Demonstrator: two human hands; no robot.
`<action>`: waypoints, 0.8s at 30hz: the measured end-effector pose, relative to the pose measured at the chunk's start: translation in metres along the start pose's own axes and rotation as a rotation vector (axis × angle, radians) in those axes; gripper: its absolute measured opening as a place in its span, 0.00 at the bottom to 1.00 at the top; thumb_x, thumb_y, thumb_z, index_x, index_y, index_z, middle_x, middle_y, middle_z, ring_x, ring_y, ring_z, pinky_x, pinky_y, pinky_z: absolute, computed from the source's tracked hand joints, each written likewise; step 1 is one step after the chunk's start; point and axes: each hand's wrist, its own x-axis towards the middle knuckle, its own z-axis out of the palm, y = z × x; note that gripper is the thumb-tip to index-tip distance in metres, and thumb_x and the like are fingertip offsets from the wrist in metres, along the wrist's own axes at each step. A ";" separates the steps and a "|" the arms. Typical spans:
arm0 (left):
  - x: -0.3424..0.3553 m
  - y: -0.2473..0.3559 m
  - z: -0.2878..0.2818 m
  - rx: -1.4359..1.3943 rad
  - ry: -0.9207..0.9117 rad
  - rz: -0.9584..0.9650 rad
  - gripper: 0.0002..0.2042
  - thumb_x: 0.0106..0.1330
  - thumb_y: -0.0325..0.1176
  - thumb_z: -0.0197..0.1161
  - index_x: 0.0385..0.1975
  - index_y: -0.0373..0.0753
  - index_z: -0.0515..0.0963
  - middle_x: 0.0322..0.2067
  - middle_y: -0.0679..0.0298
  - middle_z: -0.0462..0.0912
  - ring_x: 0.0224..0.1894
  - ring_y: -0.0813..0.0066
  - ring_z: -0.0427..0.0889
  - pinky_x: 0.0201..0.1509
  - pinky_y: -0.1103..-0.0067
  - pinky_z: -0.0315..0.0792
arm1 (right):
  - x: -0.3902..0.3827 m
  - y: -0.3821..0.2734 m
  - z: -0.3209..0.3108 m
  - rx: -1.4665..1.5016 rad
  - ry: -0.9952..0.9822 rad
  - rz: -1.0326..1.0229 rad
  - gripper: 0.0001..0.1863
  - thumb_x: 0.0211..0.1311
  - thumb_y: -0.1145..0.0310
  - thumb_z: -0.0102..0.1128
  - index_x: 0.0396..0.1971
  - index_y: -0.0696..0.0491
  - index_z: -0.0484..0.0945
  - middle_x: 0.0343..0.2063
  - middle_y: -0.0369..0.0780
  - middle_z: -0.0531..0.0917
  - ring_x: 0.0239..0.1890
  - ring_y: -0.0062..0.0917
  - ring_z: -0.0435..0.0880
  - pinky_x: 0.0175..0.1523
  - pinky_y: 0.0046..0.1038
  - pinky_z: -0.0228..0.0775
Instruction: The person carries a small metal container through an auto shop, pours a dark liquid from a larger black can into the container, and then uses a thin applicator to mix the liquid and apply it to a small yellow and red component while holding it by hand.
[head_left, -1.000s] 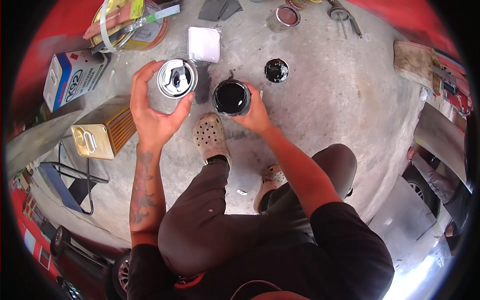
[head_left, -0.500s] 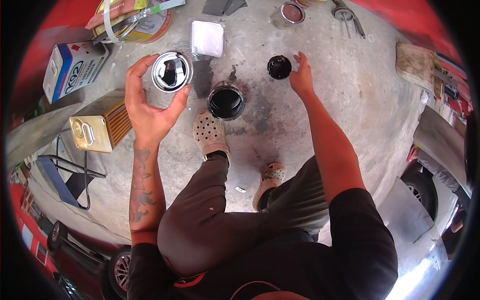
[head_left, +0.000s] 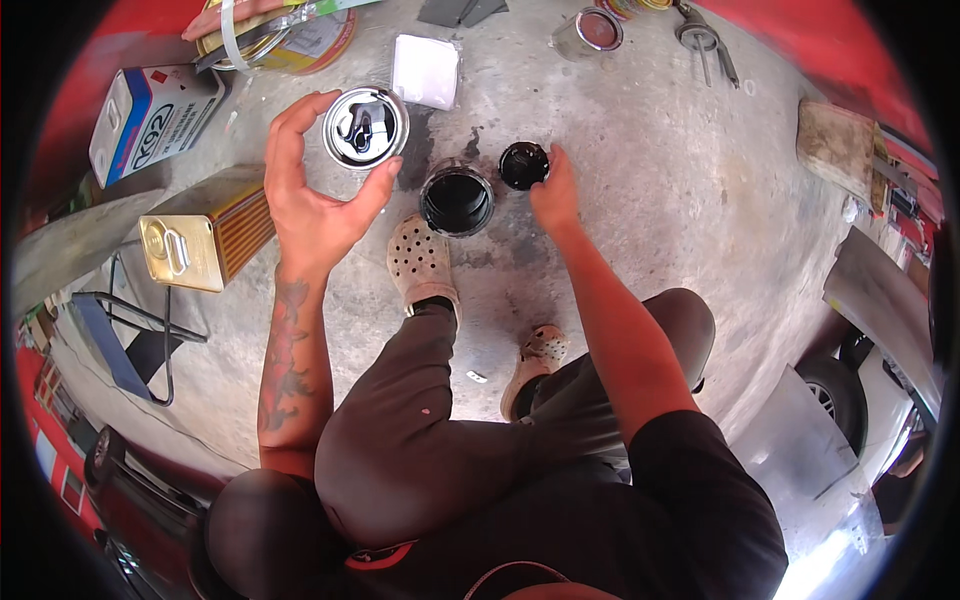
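Observation:
My left hand (head_left: 318, 215) is wrapped round a shiny round metal can (head_left: 402, 128), thumb and fingers on opposite sides. Glossy black liquid partly covers its pale inside. In my right hand (head_left: 556, 195) is a small dark cup (head_left: 524, 165), gripped at its right side, its inside coated black. Between the two stands a larger open tin (head_left: 456, 200) with a blackened rim and dark inside, on the concrete floor just beyond my left shoe. The small cup is close to the tin's right edge, apart from it.
A gold rectangular can (head_left: 185, 255) and a white-and-blue can (head_left: 150, 125) stand at left. A white packet (head_left: 425, 72) lies beyond my left hand. Far back are a reddish-topped tin (head_left: 588, 35) and a spray gun (head_left: 697, 38). My clog (head_left: 420, 262) is close to the dark tin.
My right hand has moved left with the small cup, closing round it and bringing it near the larger tin. The metal can in my left hand has shifted slightly right and away from me.

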 end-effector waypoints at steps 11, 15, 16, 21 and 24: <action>-0.005 -0.012 0.006 0.043 0.050 0.020 0.32 0.45 0.33 0.81 0.52 0.36 0.76 0.51 0.53 0.79 0.54 0.54 0.79 0.61 0.65 0.72 | 0.009 0.011 -0.037 0.427 -0.131 0.320 0.32 0.63 0.73 0.60 0.69 0.51 0.65 0.51 0.42 0.79 0.50 0.27 0.77 0.53 0.31 0.70; -0.007 -0.015 0.003 0.048 0.055 0.003 0.32 0.45 0.33 0.81 0.52 0.36 0.76 0.51 0.53 0.79 0.54 0.53 0.79 0.61 0.65 0.72 | 0.003 -0.002 -0.044 0.492 -0.237 0.405 0.28 0.65 0.70 0.65 0.65 0.49 0.70 0.44 0.36 0.82 0.43 0.19 0.77 0.44 0.27 0.67; -0.008 -0.016 0.003 0.047 0.061 0.006 0.32 0.45 0.33 0.81 0.52 0.36 0.76 0.51 0.53 0.79 0.54 0.53 0.79 0.61 0.65 0.72 | 0.002 -0.005 -0.047 0.490 -0.238 0.404 0.28 0.65 0.70 0.65 0.65 0.49 0.70 0.44 0.36 0.82 0.43 0.19 0.77 0.44 0.27 0.67; -0.010 -0.018 0.002 0.043 0.074 0.010 0.32 0.44 0.33 0.82 0.52 0.36 0.76 0.51 0.53 0.80 0.54 0.53 0.79 0.60 0.65 0.73 | 0.000 -0.010 -0.052 0.696 -0.299 0.458 0.28 0.64 0.73 0.66 0.64 0.48 0.71 0.43 0.34 0.82 0.41 0.17 0.77 0.43 0.25 0.67; -0.008 -0.017 0.002 0.032 0.074 -0.007 0.32 0.45 0.33 0.82 0.52 0.35 0.76 0.50 0.53 0.80 0.53 0.53 0.80 0.59 0.65 0.73 | 0.000 -0.015 -0.048 0.765 -0.295 0.468 0.28 0.63 0.73 0.68 0.63 0.48 0.72 0.42 0.34 0.83 0.40 0.16 0.78 0.42 0.23 0.66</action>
